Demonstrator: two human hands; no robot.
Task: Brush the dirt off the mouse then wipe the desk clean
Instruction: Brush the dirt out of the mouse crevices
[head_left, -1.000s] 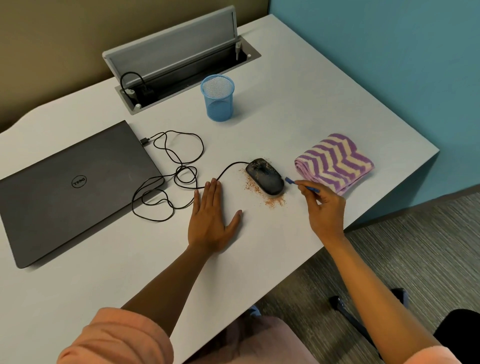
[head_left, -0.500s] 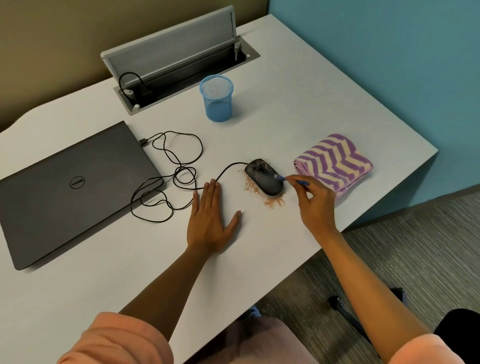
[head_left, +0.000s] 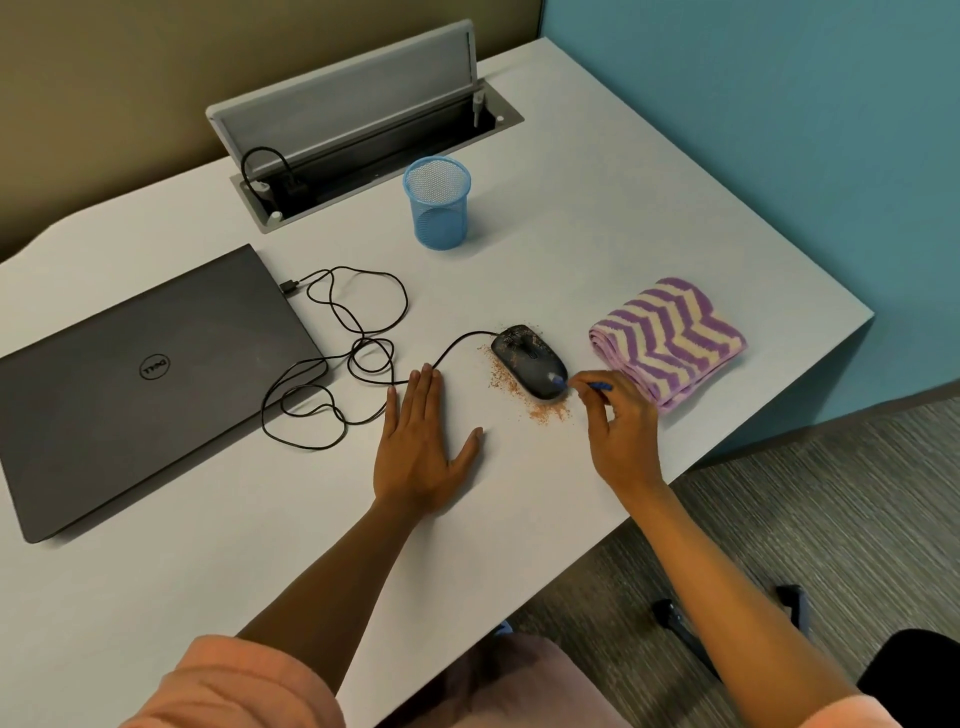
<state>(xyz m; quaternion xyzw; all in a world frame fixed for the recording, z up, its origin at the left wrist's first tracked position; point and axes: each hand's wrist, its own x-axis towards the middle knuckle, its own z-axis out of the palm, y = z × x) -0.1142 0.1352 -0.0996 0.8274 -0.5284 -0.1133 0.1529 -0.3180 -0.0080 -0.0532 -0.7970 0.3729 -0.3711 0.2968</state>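
A black wired mouse (head_left: 525, 358) speckled with brown dirt lies on the white desk (head_left: 571, 218). Brown crumbs (head_left: 546, 413) are scattered along its left side and in front of it. My right hand (head_left: 621, 431) pinches a small blue brush (head_left: 592, 385), whose tip touches the near end of the mouse. My left hand (head_left: 422, 452) lies flat on the desk to the left of the mouse, fingers together, holding nothing. A folded purple and cream zigzag cloth (head_left: 667, 340) sits right of the mouse.
A closed grey laptop (head_left: 140, 384) lies at the left, with the mouse cable (head_left: 353, 343) looped beside it. A blue mesh cup (head_left: 436, 202) stands behind the mouse. An open cable hatch (head_left: 363, 130) is at the back. The desk edge runs close to my right wrist.
My right hand has moved left with the brush, bringing its tip from beside the mouse onto the mouse's near end. My left hand has stayed flat in place.
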